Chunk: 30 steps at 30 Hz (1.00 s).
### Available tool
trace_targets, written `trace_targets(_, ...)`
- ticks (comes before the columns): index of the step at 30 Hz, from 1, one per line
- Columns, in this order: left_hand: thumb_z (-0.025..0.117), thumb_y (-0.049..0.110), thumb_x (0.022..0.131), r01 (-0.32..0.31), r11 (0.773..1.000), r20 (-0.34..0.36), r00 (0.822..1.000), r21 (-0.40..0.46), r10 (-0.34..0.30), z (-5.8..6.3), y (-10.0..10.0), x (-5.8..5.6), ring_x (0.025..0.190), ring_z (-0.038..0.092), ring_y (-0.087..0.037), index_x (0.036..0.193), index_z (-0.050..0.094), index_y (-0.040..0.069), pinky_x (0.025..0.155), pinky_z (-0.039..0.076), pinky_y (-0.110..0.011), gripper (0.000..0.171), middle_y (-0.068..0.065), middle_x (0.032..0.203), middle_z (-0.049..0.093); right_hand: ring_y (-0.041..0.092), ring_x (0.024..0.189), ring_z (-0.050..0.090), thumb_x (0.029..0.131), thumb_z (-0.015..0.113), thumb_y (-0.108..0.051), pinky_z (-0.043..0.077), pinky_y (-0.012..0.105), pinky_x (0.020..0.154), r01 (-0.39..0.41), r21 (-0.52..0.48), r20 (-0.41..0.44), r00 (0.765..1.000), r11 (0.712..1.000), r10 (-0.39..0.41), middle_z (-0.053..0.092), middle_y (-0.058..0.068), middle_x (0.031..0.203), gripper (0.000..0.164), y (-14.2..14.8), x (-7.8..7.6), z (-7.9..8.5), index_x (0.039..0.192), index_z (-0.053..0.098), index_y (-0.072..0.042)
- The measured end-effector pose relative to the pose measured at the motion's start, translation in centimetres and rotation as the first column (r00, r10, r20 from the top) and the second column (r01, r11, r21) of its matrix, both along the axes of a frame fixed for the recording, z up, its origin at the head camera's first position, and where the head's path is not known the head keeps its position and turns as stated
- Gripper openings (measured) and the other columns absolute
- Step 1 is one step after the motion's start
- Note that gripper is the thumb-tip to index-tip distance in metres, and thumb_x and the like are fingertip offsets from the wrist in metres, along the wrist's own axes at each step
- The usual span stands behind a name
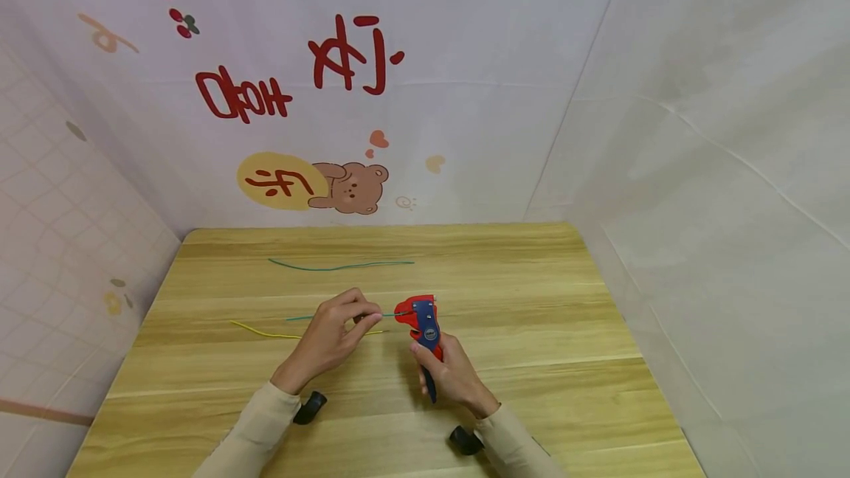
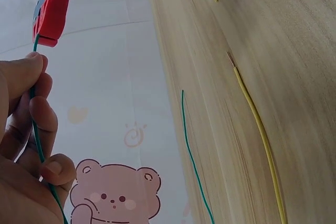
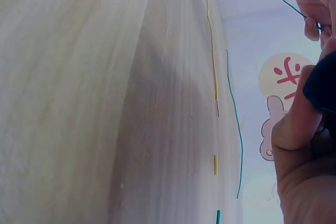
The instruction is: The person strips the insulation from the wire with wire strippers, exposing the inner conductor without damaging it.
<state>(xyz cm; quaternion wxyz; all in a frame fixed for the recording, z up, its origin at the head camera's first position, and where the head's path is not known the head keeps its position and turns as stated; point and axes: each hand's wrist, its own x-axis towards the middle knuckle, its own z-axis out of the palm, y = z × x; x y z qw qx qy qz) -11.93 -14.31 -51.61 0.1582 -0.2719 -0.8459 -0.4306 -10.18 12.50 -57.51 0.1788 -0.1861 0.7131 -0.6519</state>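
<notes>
My left hand point(image 1: 335, 330) pinches a green wire point(image 2: 39, 148) between thumb and fingers, and its tail trails out to the left. In my right hand point(image 1: 454, 375) is a red and blue wire stripper point(image 1: 425, 321), gripped by its handles with the head pointing away. The wire's front end runs into the stripper's red jaws. A yellow wire point(image 2: 262, 129) lies on the table below the left hand, bare copper showing at its tip. Farther back rests a second green wire point(image 1: 339, 268), slightly bent.
Short offcuts of yellow insulation point(image 3: 216, 164) and green insulation point(image 3: 218, 217) lie on the wooden table point(image 1: 564, 360). A white printed wall covering point(image 1: 465, 153) rises directly behind the table, with more at both sides. Black wrist devices point(image 1: 310, 408) sit under the sleeves.
</notes>
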Motion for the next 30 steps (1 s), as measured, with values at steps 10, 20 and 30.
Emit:
trace_targets(10, 0.082, 0.007, 0.103, -0.005, 1.000, 0.034, 0.999, 0.019, 0.004, -0.10, 0.20, 0.26, 0.078, 0.055, 0.000, 0.105, 0.088, 0.015, 0.064, 0.047, -0.021, 0.009, 0.008, 0.092, 0.069, 0.005, 0.044, 0.052, 0.118, 0.052, -0.011, 0.047, 0.024, 0.042, 0.075, 0.000, -0.022, 0.997, 0.997, -0.075, 0.050, 0.034, 0.066, 0.033, -0.33, 0.19, 0.04, 0.106, 0.056, 0.020)
trace_targets(20, 0.082, 0.005, 0.102, 0.003, 1.000, 0.006, 1.000, 0.026, -0.003, -0.05, 0.14, 0.20, 0.079, 0.056, 0.000, 0.104, 0.087, 0.014, 0.063, 0.050, -0.024, 0.010, 0.008, 0.093, 0.070, 0.003, 0.044, 0.052, 0.119, 0.053, -0.015, 0.046, 0.024, 0.042, 0.073, 0.000, -0.039, 0.997, 0.997, -0.073, 0.051, 0.039, 0.066, 0.037, -0.39, 0.17, 0.23, 0.109, 0.057, 0.020)
trace_targets(30, 0.082, 0.005, 0.103, -0.004, 1.000, -0.003, 1.000, 0.023, 0.004, 0.27, 0.06, 0.05, 0.078, 0.055, 0.000, 0.105, 0.087, 0.013, 0.064, 0.048, -0.021, 0.010, 0.007, 0.093, 0.069, 0.006, 0.050, 0.057, 0.119, 0.055, -0.018, 0.054, 0.027, 0.047, 0.049, -0.027, -0.004, 0.999, 0.998, -0.049, 0.055, 0.024, 0.067, 0.040, -0.37, 0.15, 0.69, 0.116, 0.055, 0.022)
